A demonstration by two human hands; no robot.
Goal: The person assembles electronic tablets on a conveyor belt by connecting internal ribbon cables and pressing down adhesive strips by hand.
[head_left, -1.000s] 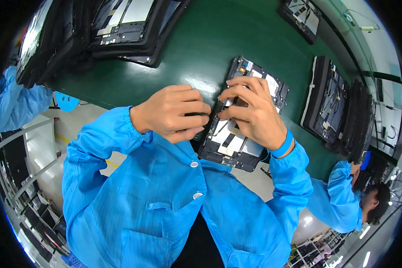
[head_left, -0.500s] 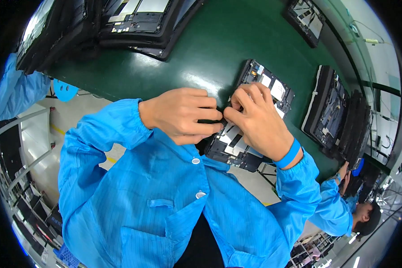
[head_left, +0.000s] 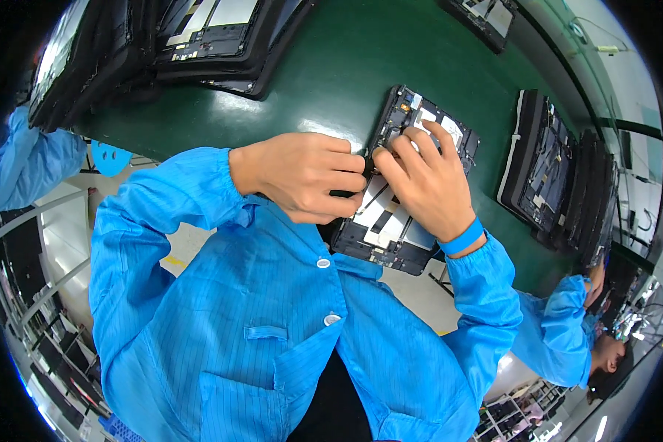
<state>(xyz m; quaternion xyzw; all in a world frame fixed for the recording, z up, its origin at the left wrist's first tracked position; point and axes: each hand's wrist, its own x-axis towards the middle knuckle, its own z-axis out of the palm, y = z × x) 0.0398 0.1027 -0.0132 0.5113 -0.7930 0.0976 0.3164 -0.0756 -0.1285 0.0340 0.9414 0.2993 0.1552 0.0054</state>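
An opened tablet (head_left: 381,241) lies tilted in front of me at the table's near edge, its dark frame, pale battery panels and black strips exposed. At its left edge my left hand (head_left: 306,177) is closed, fingers curled and tips pressed together; what they pinch is hidden. Over the middle of the tablet my right hand (head_left: 429,177) has thumb and index fingertip drawn together near that same edge, the other fingers bent above the panels. Anything between the right fingertips is too small to make out. A blue band circles the right wrist.
On the green table (head_left: 339,66), opened tablets in black foam (head_left: 206,66) are stacked at the far left. More tablets in foam (head_left: 541,166) stand at the right, and another tablet (head_left: 486,18) lies at the far edge. A co-worker (head_left: 560,331) sits at the right; a blue sleeve (head_left: 33,162) shows at the left.
Within the view, tablet and hands have shifted slightly upward. My right hand's middle and ring fingers have lifted and spread, uncovering more of the lower panel.
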